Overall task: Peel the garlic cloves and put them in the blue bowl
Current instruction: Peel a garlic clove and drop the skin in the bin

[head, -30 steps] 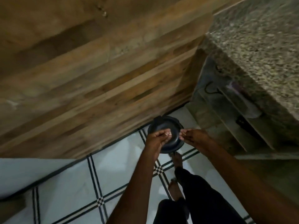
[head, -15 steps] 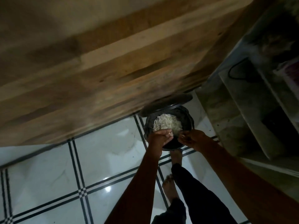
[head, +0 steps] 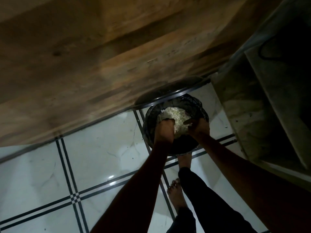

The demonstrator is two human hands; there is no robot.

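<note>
One dark lined bin, one raised lid, one pale heap of peelings, two hands, two bare feet

Dim, shadowy lighting throughout. Filling the upper left and centre of the frame: broad wooden panelling, brown boards with streaky grain, running diagonally down to the floor. Spreading across the lower left: glossy white floor tiles with faint marble veining, crossed by paired dark lines meeting in small checkered squares. Glinting near lower centre: a small bright light reflection on the tile. Occupying the right edge: pale marbled shelving, its recesses sinking into darkness, with a dark looping cable in the upper right.
</note>
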